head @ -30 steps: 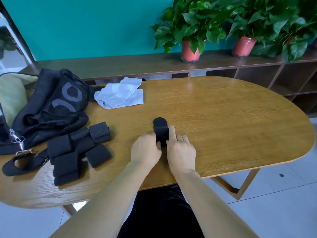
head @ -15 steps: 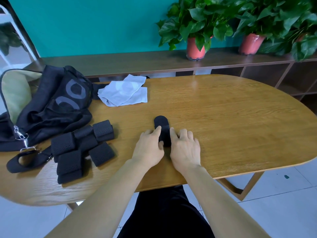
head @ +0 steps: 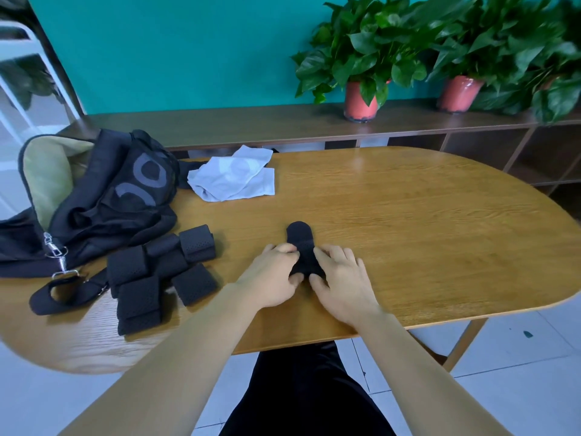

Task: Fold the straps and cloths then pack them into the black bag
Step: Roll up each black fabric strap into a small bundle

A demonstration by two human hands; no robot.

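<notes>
A black strap (head: 302,243) lies on the wooden table (head: 424,234) near its front edge, its rounded end pointing away from me. My left hand (head: 273,276) pinches the strap's left side between curled fingers and thumb. My right hand (head: 344,280) grips its right side, thumb under the near end. Several folded black straps (head: 160,275) sit in a pile to the left. The black bag (head: 103,196) lies open at the far left, its pale lining showing. Light grey cloths (head: 234,177) lie folded beside the bag.
The bag's shoulder strap with metal clips (head: 58,256) loops on the table at the left. A dark shelf unit with red-potted plants (head: 361,99) runs behind the table. A teal wall is beyond. Tiled floor lies below the table's front edge.
Both hands have shifted from lying over the strap to gripping its sides with curled fingers; more of the strap shows between them. The pile, bag and cloths have not moved.
</notes>
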